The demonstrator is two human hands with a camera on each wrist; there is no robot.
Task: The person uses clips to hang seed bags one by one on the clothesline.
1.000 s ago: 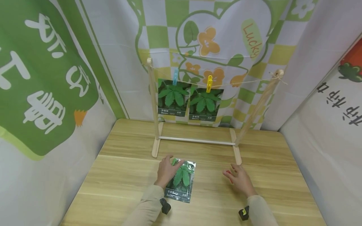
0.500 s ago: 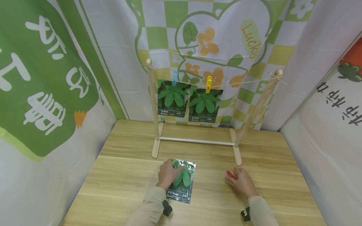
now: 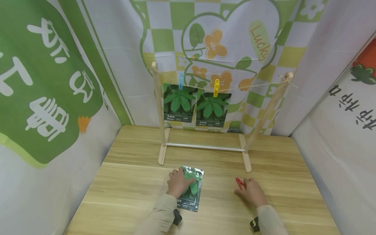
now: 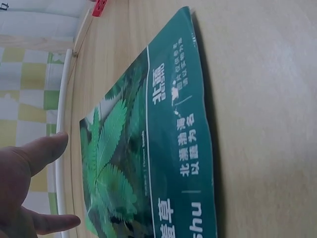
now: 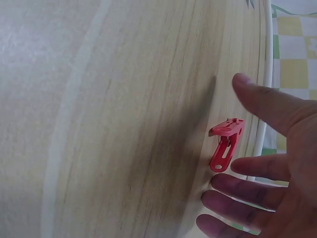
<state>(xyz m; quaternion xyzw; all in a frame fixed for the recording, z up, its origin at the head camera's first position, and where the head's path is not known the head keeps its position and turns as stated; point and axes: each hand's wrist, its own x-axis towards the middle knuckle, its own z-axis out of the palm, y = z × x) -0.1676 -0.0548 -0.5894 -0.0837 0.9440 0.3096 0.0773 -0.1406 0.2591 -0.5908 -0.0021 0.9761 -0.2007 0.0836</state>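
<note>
A glossy packet [image 3: 192, 197] with a green leaf picture lies flat on the table. My left hand [image 3: 177, 182] is over its left part, thumb across the leaf picture; the left wrist view shows the thumb and a finger spread beside the packet [image 4: 178, 139], not pinching it. On the right, a red clothespin [image 3: 240, 183] rests on the table. My right hand [image 3: 253, 193] is just beside it. In the right wrist view, the thumb and fingers are spread around the clothespin [image 5: 227, 145], and one fingertip is close to it; whether they touch I cannot tell.
Behind the hands stands a wooden rack [image 3: 205, 147] with a string between its posts. Two similar packets hang from it, the left packet [image 3: 179, 104] by a blue clothespin [image 3: 181, 81], the right packet [image 3: 212, 111] by a yellow clothespin [image 3: 216, 88]. Printed curtains [image 3: 164, 39] surround the table.
My left hand has shifted right and toward me, covering more of the leaf picture. The right hand has drawn back slightly, and more of the red clothespin shows.
</note>
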